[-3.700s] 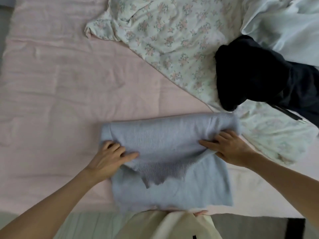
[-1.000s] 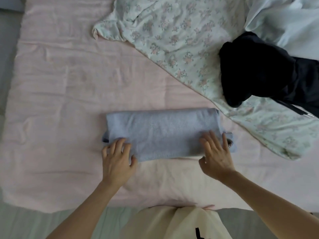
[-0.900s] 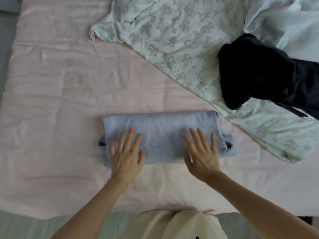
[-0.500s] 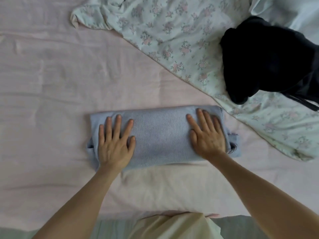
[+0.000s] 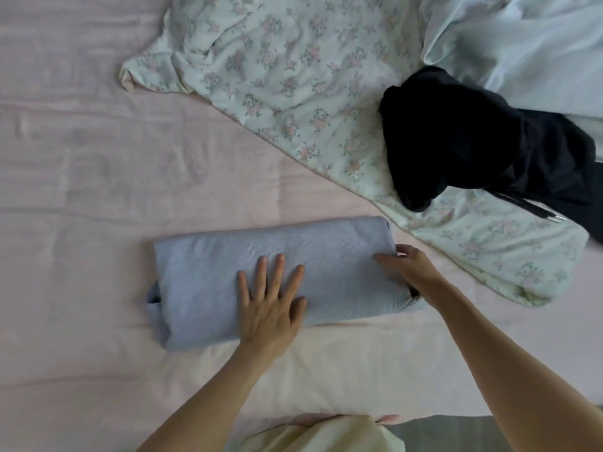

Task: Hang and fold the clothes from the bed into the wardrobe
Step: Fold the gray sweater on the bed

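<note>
A light blue knit sweater (image 5: 228,269) lies folded into a long band on the pink bed sheet (image 5: 98,158). My left hand (image 5: 270,305) presses flat on its middle with the fingers spread. My right hand (image 5: 404,269) grips the sweater's right end, thumb on top and fingers curled round the edge. A black garment (image 5: 463,141) with a drawstring lies at the right on a floral cloth (image 5: 293,76).
A pale blue cloth (image 5: 522,44) is bunched in the far right corner. The near edge of the bed runs along the bottom, with a cream garment on my body (image 5: 326,435) just below it.
My left hand slid from the sweater's left end to its middle. My right hand moved from lying flat on top to gripping the right end.
</note>
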The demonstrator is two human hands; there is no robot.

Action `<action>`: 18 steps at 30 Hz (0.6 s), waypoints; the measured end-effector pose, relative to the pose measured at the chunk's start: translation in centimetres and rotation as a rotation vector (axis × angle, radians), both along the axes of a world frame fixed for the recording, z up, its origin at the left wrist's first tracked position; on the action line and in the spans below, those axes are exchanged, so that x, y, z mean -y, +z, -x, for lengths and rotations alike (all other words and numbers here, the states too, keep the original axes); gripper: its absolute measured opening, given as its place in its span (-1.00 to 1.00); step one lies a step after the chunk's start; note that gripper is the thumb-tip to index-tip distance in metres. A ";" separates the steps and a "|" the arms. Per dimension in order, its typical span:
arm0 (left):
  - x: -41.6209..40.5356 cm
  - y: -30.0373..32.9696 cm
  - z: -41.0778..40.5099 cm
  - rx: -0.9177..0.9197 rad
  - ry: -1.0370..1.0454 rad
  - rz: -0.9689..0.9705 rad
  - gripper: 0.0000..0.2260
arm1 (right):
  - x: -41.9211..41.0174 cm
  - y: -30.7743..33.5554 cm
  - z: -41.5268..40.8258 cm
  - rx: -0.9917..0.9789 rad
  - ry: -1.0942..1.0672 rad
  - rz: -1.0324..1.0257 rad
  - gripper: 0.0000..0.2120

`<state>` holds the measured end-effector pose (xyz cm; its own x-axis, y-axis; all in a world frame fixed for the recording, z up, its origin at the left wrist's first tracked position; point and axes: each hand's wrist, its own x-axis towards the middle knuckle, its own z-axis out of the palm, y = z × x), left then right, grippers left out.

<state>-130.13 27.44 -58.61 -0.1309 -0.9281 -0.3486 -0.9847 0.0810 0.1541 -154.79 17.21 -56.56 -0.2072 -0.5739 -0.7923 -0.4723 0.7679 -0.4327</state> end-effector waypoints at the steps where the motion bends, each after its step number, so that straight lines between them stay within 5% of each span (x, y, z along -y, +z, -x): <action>1: -0.1 -0.4 0.0 0.011 -0.001 -0.035 -0.49 | 0.5 0.5 0.0 0.065 -0.010 -0.023 -0.59; 9: 1.1 -0.2 -0.7 -0.041 0.019 -0.200 -0.50 | 1.0 7.9 -3.9 0.264 0.262 0.016 -0.67; 11: 1.8 0.8 -2.0 -0.408 0.249 -0.293 -0.60 | 0.6 9.9 -6.4 0.364 0.273 0.037 -0.73; 14: 2.2 4.9 -6.0 -1.154 0.983 -0.377 -0.79 | 0.0 11.6 -11.8 0.446 0.307 0.053 -0.74; 18: 1.0 7.0 -13.3 -1.613 1.417 -0.451 -0.56 | -1.5 10.7 -19.9 0.485 0.320 0.061 -0.70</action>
